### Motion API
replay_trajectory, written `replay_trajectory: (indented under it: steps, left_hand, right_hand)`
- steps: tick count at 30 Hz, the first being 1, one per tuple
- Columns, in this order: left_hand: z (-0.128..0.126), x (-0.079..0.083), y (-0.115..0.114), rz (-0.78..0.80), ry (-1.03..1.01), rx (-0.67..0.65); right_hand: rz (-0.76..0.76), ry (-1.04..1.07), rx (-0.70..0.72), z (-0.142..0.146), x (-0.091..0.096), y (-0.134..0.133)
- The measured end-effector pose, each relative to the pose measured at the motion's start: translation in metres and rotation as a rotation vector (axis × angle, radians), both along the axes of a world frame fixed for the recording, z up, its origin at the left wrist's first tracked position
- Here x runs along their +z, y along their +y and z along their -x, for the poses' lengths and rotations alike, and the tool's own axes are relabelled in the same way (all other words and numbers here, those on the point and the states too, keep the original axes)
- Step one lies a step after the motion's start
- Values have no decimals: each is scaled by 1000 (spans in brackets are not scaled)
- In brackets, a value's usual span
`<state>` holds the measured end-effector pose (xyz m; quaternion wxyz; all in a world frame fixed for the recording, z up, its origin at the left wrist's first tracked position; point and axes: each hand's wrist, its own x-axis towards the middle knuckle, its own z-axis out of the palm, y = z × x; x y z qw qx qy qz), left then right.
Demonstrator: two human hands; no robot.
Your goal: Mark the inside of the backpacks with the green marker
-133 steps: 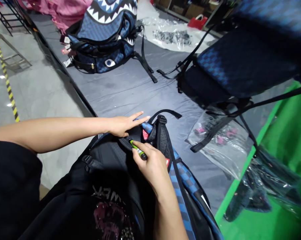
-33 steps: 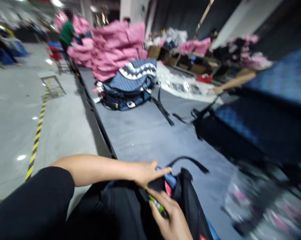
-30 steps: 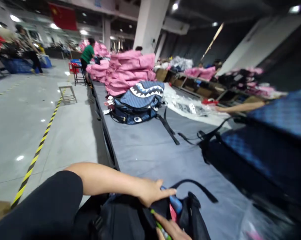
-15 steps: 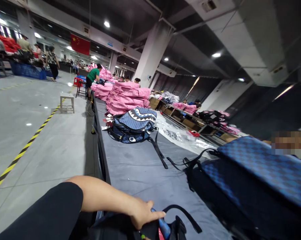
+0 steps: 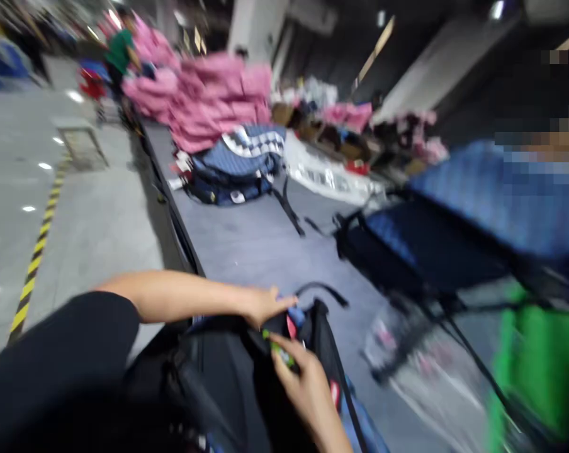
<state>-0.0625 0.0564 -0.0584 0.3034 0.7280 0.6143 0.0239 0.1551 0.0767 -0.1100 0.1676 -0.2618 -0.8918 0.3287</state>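
Observation:
A dark backpack (image 5: 223, 371) with black straps and blue checked parts lies at the near edge of the table, right below me. My left hand (image 5: 265, 305) reaches across its top and grips the edge, with a finger stretched to the right over a blue and a pink-red patch. My right hand (image 5: 306, 377) is just below, its fingers closed on a small bright green tool (image 5: 283, 355) held against the backpack. Blur hides the tool's exact kind.
Farther along the grey table (image 5: 247, 245) lies a blue backpack with a shark-mouth print (image 5: 237, 163), before a pink pile (image 5: 213, 100). At right, another person handles a blue checked backpack (image 5: 496, 195). Nearby are clear plastic (image 5: 435, 377) and something green (image 5: 539, 365). A stool (image 5: 79, 145) stands on the floor.
My view has tilted down, so everything sits higher in it. My right hand and the green tool now show more fully. The checked backpack at right is lifted, showing plastic and green beneath.

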Motion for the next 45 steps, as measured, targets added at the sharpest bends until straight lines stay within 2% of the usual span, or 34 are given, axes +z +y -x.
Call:
replay_trajectory:
  steps: [3,5,8,13,21,27,31,33,35,36,38,40,42,45]
  left_hand:
    - [-6,-21,7,66,91,-20]
    - [-5,-26,11,66,155,-50]
    - [-3,-23,12,77,201,-71]
    - [-6,-16,10,94,264,-66]
    - [-2,-25,13,68,259,-69]
    - [1,-20,4,13,249,-83]
    - [12,-37,0,-54,253,-53]
    - [19,-50,2,-124,191,-48]
    - [24,-58,2,-172,128,-54]
    - [25,-60,1,-186,109,-54]
    - [23,-61,-1,-190,101,-37]
    - [18,-58,-2,-188,117,3]
    - [14,-56,-2,-185,121,23]
    - [10,-57,-2,-174,146,39]
  right_hand:
    - [49,-42,-26,8,12,-6]
    - [83,-59,-42,15,12,-5]
    - [114,-57,-66,19,10,-8]
    - [56,-119,-100,18,15,-14]
    - [139,-122,-140,21,21,-14]
    - [115,-161,-211,35,19,-25]
    - [182,-83,-134,42,27,-26]
    - [244,9,-107,26,45,-23]
    - [239,87,-158,-8,64,-19]
    - [201,79,-217,-31,71,-13]
    - [-11,-125,-491,-81,72,8]
    - [-169,-637,-833,-127,57,42]
    - [-150,-805,-907,-158,31,83]
    - [-76,-920,-903,-172,-4,138]
